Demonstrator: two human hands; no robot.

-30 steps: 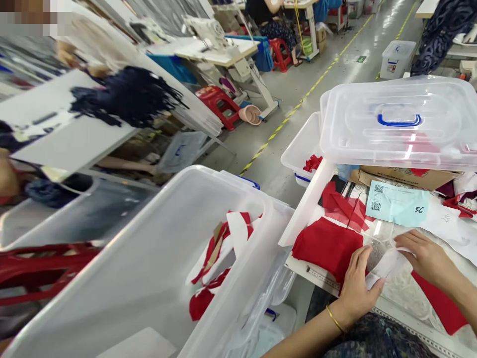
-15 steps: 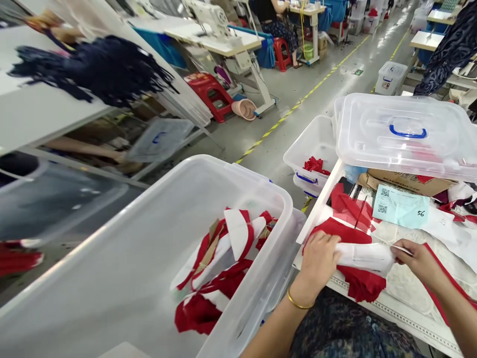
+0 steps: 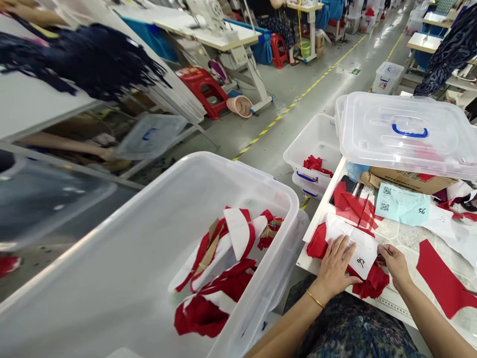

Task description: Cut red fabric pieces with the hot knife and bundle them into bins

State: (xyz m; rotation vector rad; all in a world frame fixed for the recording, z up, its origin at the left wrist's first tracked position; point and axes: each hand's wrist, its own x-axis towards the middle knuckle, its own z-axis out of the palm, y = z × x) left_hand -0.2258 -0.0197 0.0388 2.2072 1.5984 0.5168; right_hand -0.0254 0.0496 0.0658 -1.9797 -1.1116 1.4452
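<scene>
A white paper slip (image 3: 350,231) with a handwritten number lies over a bunch of red fabric pieces (image 3: 373,282) at the table's near edge. My left hand (image 3: 337,263) rests flat on the slip, fingers spread, a gold bangle on its wrist. My right hand (image 3: 395,266) pinches the slip's right edge between thumb and fingers. Farther right lies a single red cut piece (image 3: 439,278). Behind the slip are thin red fabric pieces (image 3: 356,206) and a light blue printed ticket (image 3: 402,204).
A large clear bin (image 3: 122,219) on the left holds red and white cut pieces (image 3: 219,278). A lidded clear box (image 3: 406,124) stands behind the work, near a smaller bin (image 3: 313,136). At the upper left, a person's arm reaches to dark navy strips (image 3: 89,59).
The white slip has opened out flat, showing its number. My left hand has gone from gripping its end to lying on it. The red piece at right now lies flat.
</scene>
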